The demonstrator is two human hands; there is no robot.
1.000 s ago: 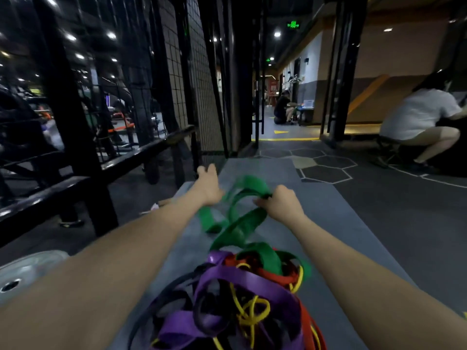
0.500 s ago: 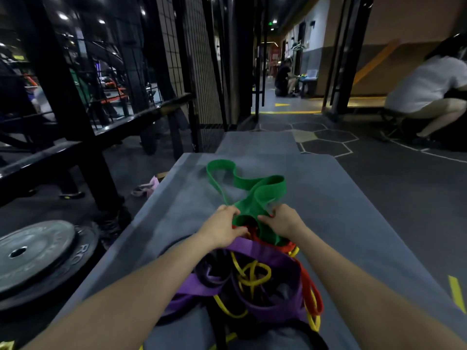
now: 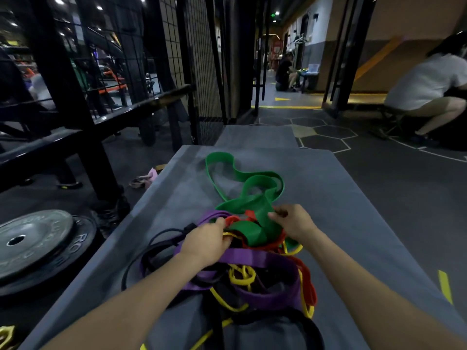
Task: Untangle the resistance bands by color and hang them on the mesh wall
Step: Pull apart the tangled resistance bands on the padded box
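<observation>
Head view: a grey mat (image 3: 341, 198) lies on the floor and bears a tangled heap of resistance bands in its near half. No container is in view; the bands rest loose on the mat. The green band (image 3: 252, 180) is partly drawn out of the heap, its loops spread flat on the mat beyond both hands, its near end running back into the tangle. The purple band (image 3: 255, 257), red band (image 3: 307, 281), yellow band (image 3: 240, 277) and black band (image 3: 156, 238) are interlaced below and between the forearms. The left hand (image 3: 206, 242) rests on the heap's left side with fingers curled into the bands near the red and yellow strands; which strand it holds cannot be told. The right hand (image 3: 294, 221) pinches the green band at the heap's far right edge. The mesh wall (image 3: 199, 59) stands upright beyond the mat's far left corner, well apart from the bands. Weight plates (image 3: 38, 243) lie stacked on the floor left of the mat.
</observation>
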